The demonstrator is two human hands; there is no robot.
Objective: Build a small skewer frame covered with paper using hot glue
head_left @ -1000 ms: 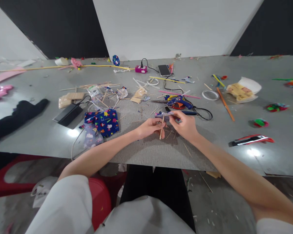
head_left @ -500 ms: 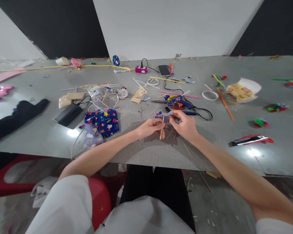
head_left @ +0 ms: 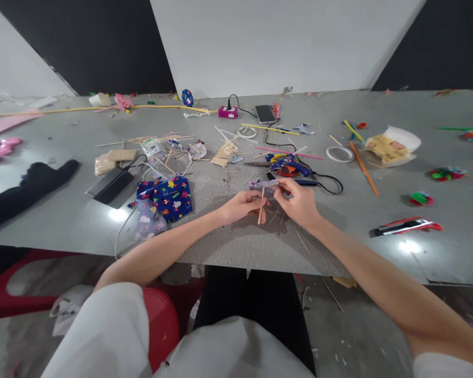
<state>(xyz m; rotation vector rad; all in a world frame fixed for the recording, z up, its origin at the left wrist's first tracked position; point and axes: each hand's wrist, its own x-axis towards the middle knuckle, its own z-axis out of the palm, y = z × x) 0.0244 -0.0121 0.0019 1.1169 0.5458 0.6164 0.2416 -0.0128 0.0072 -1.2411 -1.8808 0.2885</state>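
Note:
My left hand (head_left: 245,206) is closed on a thin wooden stick (head_left: 261,207), which stands nearly upright between thumb and fingers. A strip of light purple patterned fabric (head_left: 263,185) stretches beyond the stick's upper end. Its right end is pinched by the thumb and fingers of my right hand (head_left: 295,198). Both hands are just above the grey table, close together. Whether the fabric is fixed to the stick is too small to tell. Just past my right hand lie a blue glue gun (head_left: 294,164) and dark-bladed scissors (head_left: 257,164).
Blue patterned cloth (head_left: 171,198) and a black power adapter (head_left: 111,186) lie to the left. A red utility knife (head_left: 405,226) and an orange stick (head_left: 363,169) lie to the right. Loose wooden sticks, a phone (head_left: 265,113) and a purple power socket (head_left: 227,112) are farther back.
Both hands keep almost the same place and grip. The fabric strip between them has shifted slightly and looks flatter.

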